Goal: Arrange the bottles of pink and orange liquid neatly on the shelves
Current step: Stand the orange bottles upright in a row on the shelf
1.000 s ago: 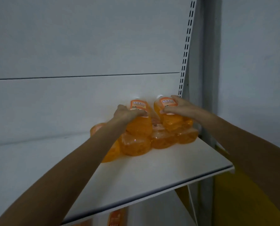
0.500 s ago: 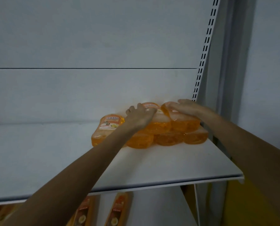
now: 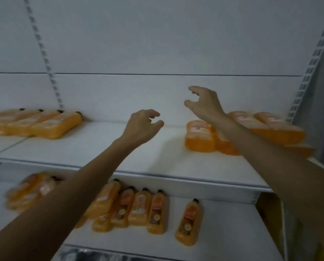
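Note:
A stack of orange bottles (image 3: pixel 200 136) lies on its side at the right end of the upper white shelf (image 3: pixel 138 159). My right hand (image 3: pixel 204 102) hovers above and left of that stack, fingers loosely curled, holding nothing. My left hand (image 3: pixel 142 127) hangs over the bare middle of the shelf, also empty with relaxed fingers. Another row of orange bottles (image 3: pixel 44 123) lies at the shelf's left end. More orange bottles (image 3: pixel 138 208) lie on the lower shelf, one bottle (image 3: pixel 188 223) apart at the right.
A perforated upright (image 3: pixel 306 72) bounds the shelf on the right and another upright (image 3: pixel 44 57) runs up the back panel at left. A yellow-brown box (image 3: pixel 268 210) sits lower right. Blurred bottles (image 3: pixel 29 191) lie at the lower left.
Both hands have let go of the stacked orange bottles and lifted off to the left. The view has swung left and down, showing the lower shelf and the left row.

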Tool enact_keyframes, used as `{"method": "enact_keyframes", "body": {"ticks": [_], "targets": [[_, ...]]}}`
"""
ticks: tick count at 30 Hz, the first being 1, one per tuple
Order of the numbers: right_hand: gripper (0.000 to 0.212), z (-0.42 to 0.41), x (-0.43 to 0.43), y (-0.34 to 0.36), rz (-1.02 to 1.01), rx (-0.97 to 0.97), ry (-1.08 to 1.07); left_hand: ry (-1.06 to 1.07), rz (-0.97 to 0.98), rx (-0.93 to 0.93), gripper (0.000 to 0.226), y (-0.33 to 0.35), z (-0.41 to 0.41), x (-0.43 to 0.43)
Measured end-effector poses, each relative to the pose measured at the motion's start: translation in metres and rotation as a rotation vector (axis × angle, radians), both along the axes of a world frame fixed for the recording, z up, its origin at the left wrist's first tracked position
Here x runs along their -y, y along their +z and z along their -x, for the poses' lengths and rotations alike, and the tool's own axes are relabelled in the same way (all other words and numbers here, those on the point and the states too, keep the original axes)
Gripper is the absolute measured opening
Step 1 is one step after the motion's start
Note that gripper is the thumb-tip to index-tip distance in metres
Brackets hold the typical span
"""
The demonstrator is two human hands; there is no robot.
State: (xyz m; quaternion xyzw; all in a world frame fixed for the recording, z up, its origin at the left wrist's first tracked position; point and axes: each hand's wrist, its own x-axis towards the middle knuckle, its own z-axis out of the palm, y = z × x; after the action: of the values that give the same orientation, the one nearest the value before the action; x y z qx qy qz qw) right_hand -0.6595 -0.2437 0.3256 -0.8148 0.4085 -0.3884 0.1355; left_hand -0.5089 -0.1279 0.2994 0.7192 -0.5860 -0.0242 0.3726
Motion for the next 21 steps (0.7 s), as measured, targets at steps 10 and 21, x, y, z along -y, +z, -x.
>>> {"method": "enact_keyframes", "body": {"ticks": [10, 21], "targets": [[0.05, -0.221, -0.16, -0.042, -0.074, -0.061, 0.423, 0.373, -0.044, -0.034, 0.033, -0.039, -0.177, -0.201], [0.033, -0.379, -0.296, -0.103, -0.05, -0.007, 0.748, 0.726, -0.083, -0.149, 0.033, -0.092, -0.287, -0.348]]}}
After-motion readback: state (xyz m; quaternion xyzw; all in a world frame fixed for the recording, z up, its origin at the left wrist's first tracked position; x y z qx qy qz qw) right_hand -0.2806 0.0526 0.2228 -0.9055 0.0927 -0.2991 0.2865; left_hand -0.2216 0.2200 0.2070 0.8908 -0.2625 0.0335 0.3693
